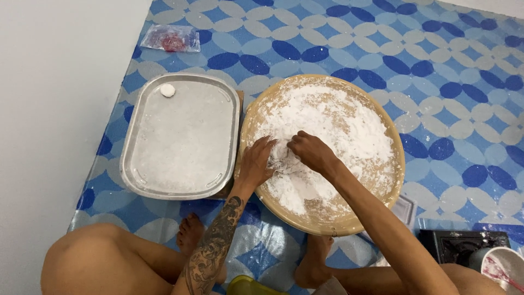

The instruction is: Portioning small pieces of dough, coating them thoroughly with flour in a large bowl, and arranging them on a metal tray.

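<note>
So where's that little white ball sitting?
In the head view, the white ball lies in the far left corner of the metal tray, left of the round floured board.

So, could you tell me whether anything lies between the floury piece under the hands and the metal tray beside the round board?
Nothing visible does. Both hands, left and right, work the piece on the round board; the metal tray sits directly alongside, holding only a small white ball in its far corner.

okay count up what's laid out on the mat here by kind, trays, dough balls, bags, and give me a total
Round floured wooden tray: 1, both the left hand and right hand in its flour
Rectangular metal tray: 1
White dough ball: 1
Clear plastic bag: 1
White cup: 1
Total: 5
</note>
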